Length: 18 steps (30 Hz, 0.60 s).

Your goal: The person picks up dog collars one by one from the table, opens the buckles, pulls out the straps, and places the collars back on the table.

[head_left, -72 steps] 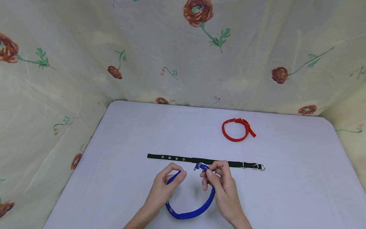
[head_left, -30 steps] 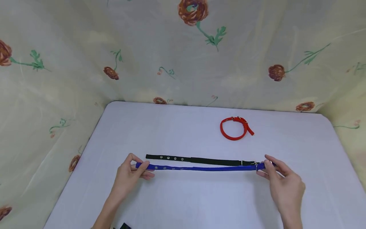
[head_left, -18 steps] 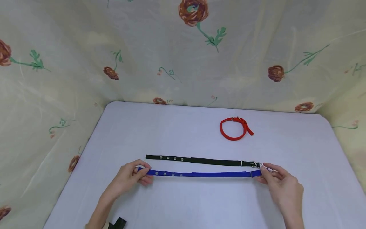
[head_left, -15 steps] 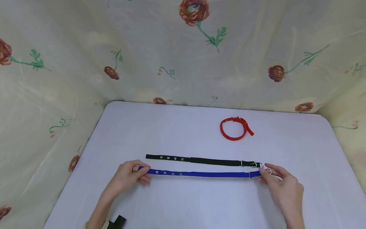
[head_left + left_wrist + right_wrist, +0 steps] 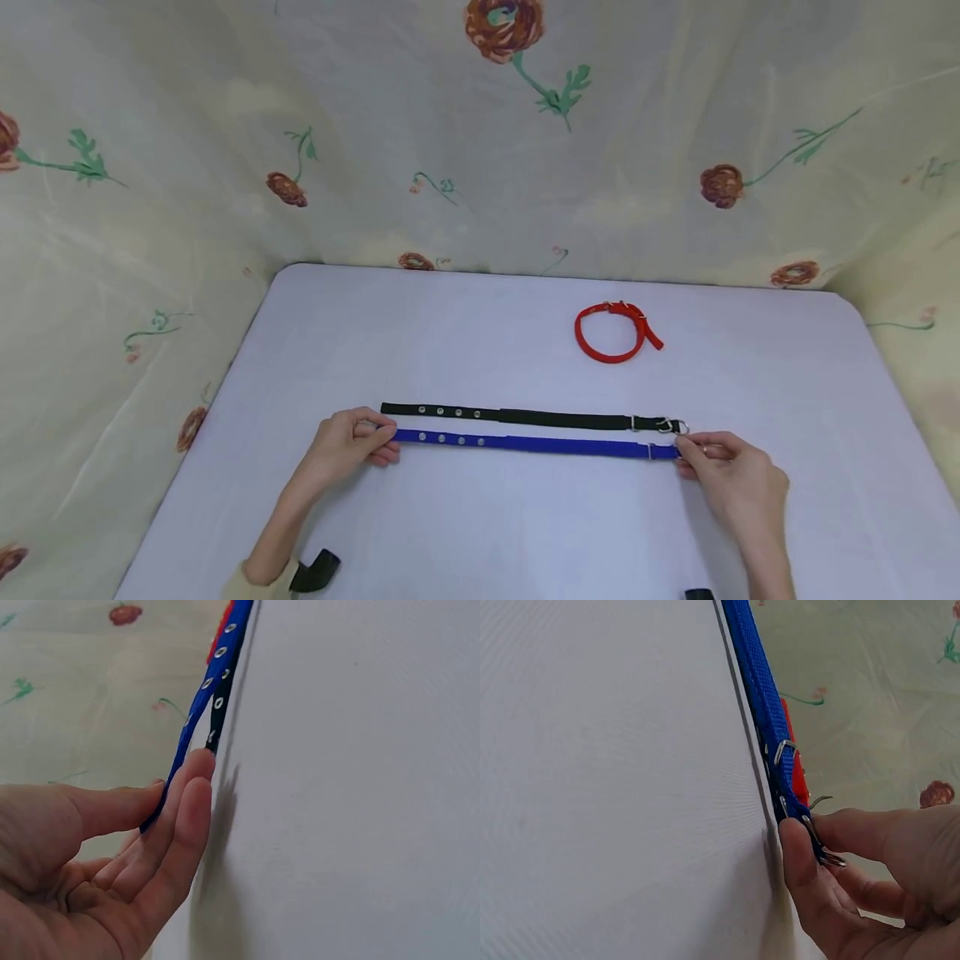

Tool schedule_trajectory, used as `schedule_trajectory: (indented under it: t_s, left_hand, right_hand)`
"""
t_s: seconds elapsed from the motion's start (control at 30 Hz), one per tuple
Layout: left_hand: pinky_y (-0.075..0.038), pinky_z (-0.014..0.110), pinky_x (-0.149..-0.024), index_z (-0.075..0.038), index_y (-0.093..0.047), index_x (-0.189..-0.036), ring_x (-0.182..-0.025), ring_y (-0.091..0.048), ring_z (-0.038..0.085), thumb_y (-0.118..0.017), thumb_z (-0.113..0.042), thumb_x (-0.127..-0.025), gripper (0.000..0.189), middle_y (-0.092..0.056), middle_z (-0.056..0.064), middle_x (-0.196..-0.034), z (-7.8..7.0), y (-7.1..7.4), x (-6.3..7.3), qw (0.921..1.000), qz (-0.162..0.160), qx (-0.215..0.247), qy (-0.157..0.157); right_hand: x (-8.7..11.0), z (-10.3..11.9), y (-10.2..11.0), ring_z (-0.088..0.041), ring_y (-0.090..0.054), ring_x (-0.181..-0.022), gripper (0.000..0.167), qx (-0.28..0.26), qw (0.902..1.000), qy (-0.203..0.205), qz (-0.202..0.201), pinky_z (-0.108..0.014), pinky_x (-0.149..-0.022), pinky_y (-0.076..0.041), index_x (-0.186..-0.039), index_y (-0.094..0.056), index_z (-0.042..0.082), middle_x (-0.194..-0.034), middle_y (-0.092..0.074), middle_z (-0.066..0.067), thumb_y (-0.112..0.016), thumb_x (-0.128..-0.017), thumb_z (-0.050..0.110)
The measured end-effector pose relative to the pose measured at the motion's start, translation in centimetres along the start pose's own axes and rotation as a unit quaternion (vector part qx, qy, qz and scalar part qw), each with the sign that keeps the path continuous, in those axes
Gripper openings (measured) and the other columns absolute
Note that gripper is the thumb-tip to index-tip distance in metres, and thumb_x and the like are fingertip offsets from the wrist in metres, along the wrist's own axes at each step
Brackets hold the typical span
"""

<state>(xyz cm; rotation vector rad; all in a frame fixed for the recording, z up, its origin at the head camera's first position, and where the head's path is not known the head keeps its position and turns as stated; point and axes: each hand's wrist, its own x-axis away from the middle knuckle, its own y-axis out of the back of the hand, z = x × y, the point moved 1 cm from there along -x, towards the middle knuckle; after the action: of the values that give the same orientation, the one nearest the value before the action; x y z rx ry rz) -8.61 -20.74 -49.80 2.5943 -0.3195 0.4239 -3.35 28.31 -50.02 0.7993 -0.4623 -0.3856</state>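
Note:
A blue buckle collar (image 5: pixel 570 447) is stretched out straight between both hands, close in front of and nearly parallel to a black collar (image 5: pixel 562 419). My left hand (image 5: pixel 345 447) pinches the blue collar's plain tip between thumb and fingers, beside the row of metal eyelets. At the other end, the right hand (image 5: pixel 738 482) pinches the buckle end; in the right wrist view the metal buckle (image 5: pixel 812 831) shows between the fingers. The black collar lies flat, its D-ring end near the right fingertips. Farther back, a red collar (image 5: pixel 609 359) lies fastened in a loop.
All the collars are at a white-covered table (image 5: pixel 465 333). A pale curtain with printed flowers (image 5: pixel 637 167) hangs along the table's back edge and sides. A dark wrist-worn device (image 5: pixel 317 572) shows by the left sleeve.
The blue collar went from a curved loop to a straight line as my hands moved apart. In the last half second it shifted slightly away from me, nearer the black collar.

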Motion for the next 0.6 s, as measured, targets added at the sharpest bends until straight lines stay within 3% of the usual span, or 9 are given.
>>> schedule_trajectory:
  t_s: [0.17,0.4,0.6]
  left_hand:
    - [-0.066,0.028,-0.073,-0.001,-0.074,-0.117,-0.074,-0.081,0.016,-0.073,-0.018,-0.104,0.021,-0.084,0.007,-0.086,0.1,-0.3,-0.7,0.9995,-0.030,-0.009,0.008]
    - [-0.065,0.027,-0.070,0.000,-0.073,-0.115,-0.070,-0.080,0.017,-0.075,-0.018,-0.103,0.022,-0.083,0.007,-0.083,0.1,-0.3,-1.3,0.9986,-0.052,-0.006,0.009]
    - [-0.064,0.026,-0.065,-0.003,-0.074,-0.108,-0.065,-0.078,0.016,-0.077,-0.016,-0.101,0.016,-0.081,0.004,-0.077,0.0,-0.6,-1.4,0.9975,-0.064,-0.015,0.028]
  right_hand:
    - [-0.6,0.1,-0.8,-0.007,-0.075,-0.061,0.037,-0.023,0.9995,-0.016,-0.011,-0.015,-0.055,-0.048,-0.122,-0.075,0.001,-0.087,-0.082,-0.011,-0.076,-0.102,0.033]
    - [-0.8,0.0,-1.4,-0.002,-0.069,-0.056,0.037,-0.015,0.9986,0.014,-0.048,-0.020,-0.067,-0.038,-0.118,-0.077,0.005,-0.082,-0.083,-0.006,-0.077,-0.101,0.037]
    - [-0.6,-0.1,-1.4,-0.006,-0.067,-0.055,0.038,-0.005,0.9978,0.027,-0.060,-0.024,-0.067,-0.037,-0.115,-0.075,0.000,-0.084,-0.082,-0.014,-0.078,-0.100,0.035]
